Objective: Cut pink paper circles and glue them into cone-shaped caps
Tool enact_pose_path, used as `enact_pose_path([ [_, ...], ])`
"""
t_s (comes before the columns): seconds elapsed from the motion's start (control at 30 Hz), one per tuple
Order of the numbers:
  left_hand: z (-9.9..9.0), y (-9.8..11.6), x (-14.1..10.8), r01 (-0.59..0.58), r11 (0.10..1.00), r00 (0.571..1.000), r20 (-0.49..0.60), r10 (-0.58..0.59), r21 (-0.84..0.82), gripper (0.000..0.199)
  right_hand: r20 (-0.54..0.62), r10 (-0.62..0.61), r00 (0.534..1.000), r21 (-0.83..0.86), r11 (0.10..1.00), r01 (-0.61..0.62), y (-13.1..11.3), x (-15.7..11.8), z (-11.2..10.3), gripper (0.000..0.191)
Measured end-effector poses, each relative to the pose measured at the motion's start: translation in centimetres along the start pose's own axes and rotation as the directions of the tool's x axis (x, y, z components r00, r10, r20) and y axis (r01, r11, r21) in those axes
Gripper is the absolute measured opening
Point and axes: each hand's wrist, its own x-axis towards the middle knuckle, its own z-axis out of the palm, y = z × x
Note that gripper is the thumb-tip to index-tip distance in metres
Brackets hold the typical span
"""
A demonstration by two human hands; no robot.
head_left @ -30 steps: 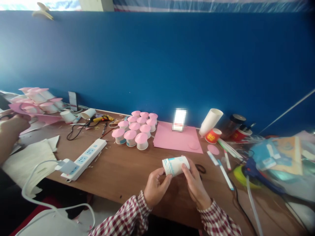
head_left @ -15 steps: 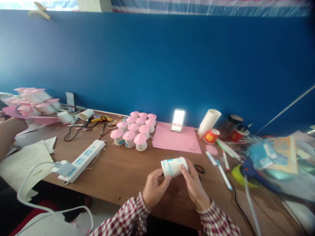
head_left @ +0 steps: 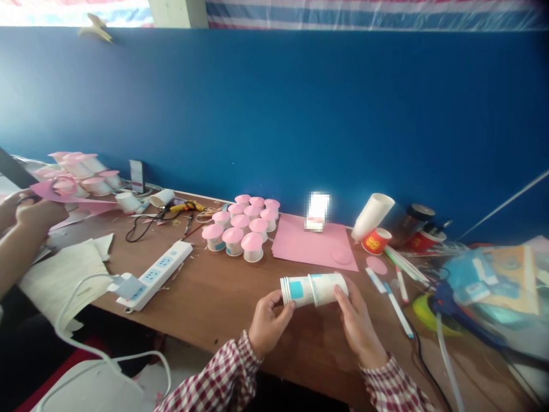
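Note:
My left hand (head_left: 269, 323) grips the rim end of a short stack of nested paper cups (head_left: 297, 290), white with blue print. My right hand (head_left: 359, 323) holds the base end of one paper cup (head_left: 331, 288), which is drawn partway out of that stack toward the right. The cups lie sideways above the table (head_left: 240, 312). Beyond them several cups with pink paper discs (head_left: 252, 243) on top stand in rows. A pink paper sheet (head_left: 313, 243) lies to their right, with a loose pink disc (head_left: 341, 255) on it.
On the left are a power strip (head_left: 156, 273) and a co-worker's hands (head_left: 40, 214) with pink paper. Markers (head_left: 398, 309), a red cup (head_left: 376, 241), a tall white cup stack (head_left: 372, 216) and plastic bags (head_left: 493, 280) sit on the right. A white cable (head_left: 64, 312) hangs at the front left.
My right hand has moved right, pulling one cup partly out of the nested stack. My left hand keeps its hold. The view has shifted slightly, and more of the co-worker's hands shows.

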Motion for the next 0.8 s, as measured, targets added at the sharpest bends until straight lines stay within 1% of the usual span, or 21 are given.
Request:
enact_pose_path([
  [0.07,-0.4,-0.6,0.3,0.063,0.989,0.997,-0.026,-0.067,-0.133,0.025,-0.037,-0.041,0.998,-0.034,0.999,0.04,0.1,0.2,-0.5,0.054],
  [0.1,-0.5,-0.8,0.5,0.104,0.969,0.992,-0.042,-0.117,-0.224,0.027,-0.052,-0.062,0.997,-0.043,0.997,0.06,0.2,0.2,-0.7,0.053],
  [0.17,-0.8,-1.2,0.8,0.193,0.883,0.969,-0.055,-0.239,-0.427,0.03,-0.067,-0.099,0.993,-0.08,0.992,0.094,0.3,0.3,-1.0,0.053],
  [0.23,-1.1,-1.4,1.1,0.273,0.762,0.929,-0.043,-0.367,-0.587,0.03,-0.052,-0.135,0.99,-0.172,0.977,0.124,0.2,0.4,-1.0,0.054],
  [0.3,-1.4,-1.4,1.3,0.31,0.671,0.89,-0.043,-0.455,-0.674,0.028,0.005,-0.195,0.981,-0.313,0.931,0.186,0.1,0.3,-0.7,0.056],
  [0.33,-1.6,-1.4,1.4,0.311,0.649,0.878,-0.051,-0.476,-0.694,0.027,0.049,-0.233,0.971,-0.384,0.893,0.234,0.1,0.2,-0.5,0.057],
  [0.43,-1.8,-1.4,1.4,0.298,0.644,0.875,-0.067,-0.479,-0.704,0.026,0.213,-0.314,0.925,-0.515,0.768,0.38,0.3,-0.1,0.4,0.056],
  [0.5,-1.9,-1.3,1.3,0.299,0.649,0.879,-0.063,-0.472,-0.7,0.027,0.305,-0.309,0.901,-0.54,0.723,0.431,0.6,-0.2,0.9,0.053],
  [0.57,-1.9,-1.2,1.2,0.295,0.652,0.89,-0.048,-0.454,-0.699,0.027,0.369,-0.291,0.883,-0.551,0.696,0.46,0.9,-0.3,1.3,0.055],
  [0.63,-1.8,-1.0,1.1,0.279,0.657,0.908,-0.03,-0.417,-0.7,0.027,0.393,-0.296,0.87,-0.558,0.676,0.482,0.8,-0.3,1.4,0.064],
  [0.7,-1.7,-0.7,0.9,0.266,0.666,0.924,-0.013,-0.383,-0.696,0.028,0.373,-0.331,0.867,-0.561,0.663,0.495,0.4,-0.3,1.5,0.072],
  [0.8,-1.3,0.0,0.7,0.27,0.681,0.937,0.021,-0.35,-0.681,0.028,0.308,-0.399,0.864,-0.541,0.674,0.504,-0.9,0.0,1.5,0.072],
])
